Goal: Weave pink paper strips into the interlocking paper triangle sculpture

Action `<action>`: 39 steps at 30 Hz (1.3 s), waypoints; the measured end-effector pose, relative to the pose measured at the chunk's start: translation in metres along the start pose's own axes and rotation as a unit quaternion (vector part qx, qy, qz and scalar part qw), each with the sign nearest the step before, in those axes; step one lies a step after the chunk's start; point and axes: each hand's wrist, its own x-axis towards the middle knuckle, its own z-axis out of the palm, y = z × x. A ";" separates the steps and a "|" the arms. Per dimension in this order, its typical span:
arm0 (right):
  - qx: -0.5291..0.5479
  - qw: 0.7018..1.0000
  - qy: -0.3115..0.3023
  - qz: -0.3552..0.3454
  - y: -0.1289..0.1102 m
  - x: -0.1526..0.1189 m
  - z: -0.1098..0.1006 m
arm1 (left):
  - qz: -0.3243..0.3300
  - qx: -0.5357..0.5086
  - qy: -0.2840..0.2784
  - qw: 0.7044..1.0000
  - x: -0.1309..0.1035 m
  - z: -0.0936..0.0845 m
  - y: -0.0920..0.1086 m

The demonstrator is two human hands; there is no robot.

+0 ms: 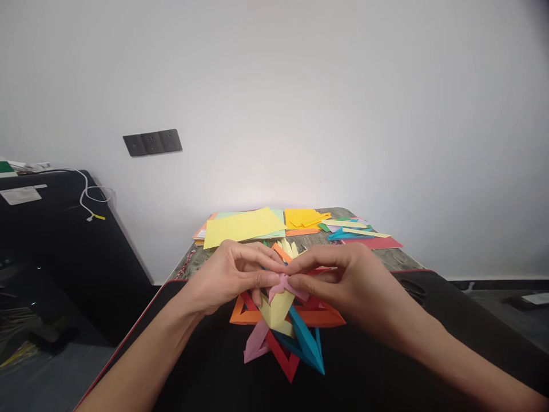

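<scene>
A folded-paper star model (309, 337) in red, orange, blue, pink and pale yellow sits in front of me over the black mat. My left hand (240, 269) pinches a pink paper strip (281, 284) at the model's top, thumb and fingertips closed. From the other side my right hand (330, 269) pinches the same pink strip, and the two sets of fingertips nearly meet. A pale yellow strip (278, 309) crosses just below the pink one. My fingers hide much of the model's upper part.
Behind the hands lie yellow sheets (244, 228), orange-yellow paper (304, 218), blue and pale strips (355, 232) and a red sheet (381, 243) on the table. Scissors-like dark handles (414, 290) rest on the black mat (206, 366). A black cabinet (51, 246) with a white cable (88, 194) stands left.
</scene>
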 end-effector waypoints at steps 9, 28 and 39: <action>-0.003 1.000 -0.024 0.000 -0.001 0.003 -0.004 | -0.008 0.008 0.013 1.000 -0.003 0.007 0.007; 0.002 0.999 -0.034 0.025 -0.001 0.004 -0.004 | 0.001 -0.012 0.011 1.000 -0.001 0.008 0.004; 0.050 0.993 -0.087 0.058 0.002 0.007 -0.013 | -0.005 -0.004 0.008 1.000 0.000 0.011 0.007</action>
